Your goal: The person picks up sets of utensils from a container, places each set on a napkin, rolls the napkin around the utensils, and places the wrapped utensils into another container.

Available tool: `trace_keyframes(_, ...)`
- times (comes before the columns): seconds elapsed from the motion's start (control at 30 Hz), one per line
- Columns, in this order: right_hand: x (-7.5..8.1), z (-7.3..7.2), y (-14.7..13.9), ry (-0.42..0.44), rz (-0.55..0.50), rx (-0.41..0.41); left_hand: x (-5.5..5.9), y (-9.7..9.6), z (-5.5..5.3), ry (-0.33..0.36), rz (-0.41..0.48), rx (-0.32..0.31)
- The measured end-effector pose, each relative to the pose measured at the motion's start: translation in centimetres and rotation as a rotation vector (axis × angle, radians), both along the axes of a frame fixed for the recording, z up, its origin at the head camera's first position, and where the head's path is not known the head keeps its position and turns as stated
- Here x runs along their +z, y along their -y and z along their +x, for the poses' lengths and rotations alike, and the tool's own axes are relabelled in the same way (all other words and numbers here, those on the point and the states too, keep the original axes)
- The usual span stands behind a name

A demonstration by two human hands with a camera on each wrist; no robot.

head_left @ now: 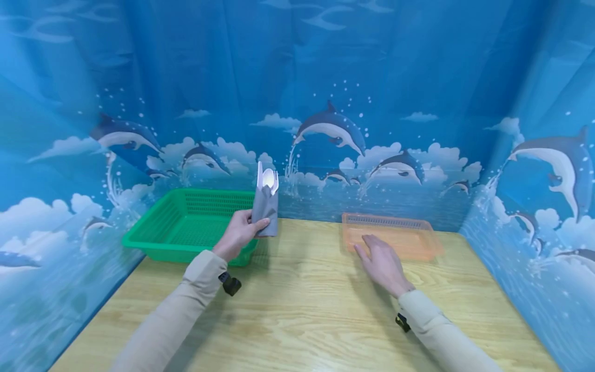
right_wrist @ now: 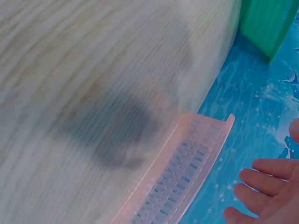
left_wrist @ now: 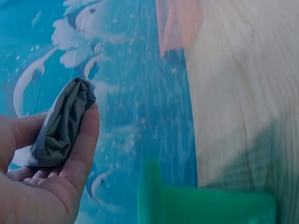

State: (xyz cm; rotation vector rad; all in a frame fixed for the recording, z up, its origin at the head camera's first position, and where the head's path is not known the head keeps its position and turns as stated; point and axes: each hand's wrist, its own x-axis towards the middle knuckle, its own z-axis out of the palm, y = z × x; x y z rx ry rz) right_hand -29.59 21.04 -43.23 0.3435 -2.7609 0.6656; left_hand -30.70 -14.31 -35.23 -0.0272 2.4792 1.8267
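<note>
My left hand (head_left: 238, 233) grips a grey cloth cutlery pouch (head_left: 266, 213) upright, just right of the green basket. Out of the pouch's top stick a white knife (head_left: 259, 175), spoon (head_left: 268, 178) and fork (head_left: 275, 182). In the left wrist view the folded grey cloth (left_wrist: 63, 123) sits between thumb and fingers. My right hand (head_left: 382, 262) hovers by the near left side of the orange basket (head_left: 392, 230), palm down and holding nothing. Its fingers (right_wrist: 264, 182) are loosely extended in the right wrist view.
A green plastic basket (head_left: 153, 227) stands at the back left of the wooden table (head_left: 302, 310). Behind and on both sides hangs a blue curtain (head_left: 260, 62) printed with dolphins. Dark straps with small devices are on both wrists.
</note>
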Motion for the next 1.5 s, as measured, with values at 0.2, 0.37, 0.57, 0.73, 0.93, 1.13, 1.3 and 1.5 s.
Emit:
trace_keyframes(0.2,-0.3,0.3,-0.5,0.033,0.108,0.004,-0.2,2.0,-0.6,0.027,0.0,0.014)
trace_keyframes(0.37,-0.5,0.4,-0.7,0.047,0.155,0.006,-0.8,3.6,-0.9,0.03,-0.066,0.039)
trace_keyframes(0.57,-0.7,0.3,-1.0,0.041,0.18,-0.006,-1.1,4.9,-1.8,0.054,-0.118,0.054)
trace_keyframes(0.73,-0.7,0.4,-0.9,0.057,0.176,-0.006,-1.0,5.7,-2.6,0.098,-0.201,0.056)
trace_keyframes(0.93,-0.6,0.6,-0.8,0.074,0.173,-0.002,-1.8,6.4,-2.8,0.165,-0.349,0.01)
trace_keyframes(1.13,-0.5,0.7,-0.5,0.074,0.164,-0.008,-2.5,6.7,-3.0,0.165,-0.452,-0.024)
trace_keyframes(1.3,-0.4,0.7,-0.5,0.072,0.153,-0.005,-3.0,6.8,-3.5,0.164,-0.53,-0.05)
trace_keyframes(1.5,-0.3,0.7,-0.4,0.063,0.138,0.004,-3.5,6.9,-4.3,0.186,-0.633,-0.061)
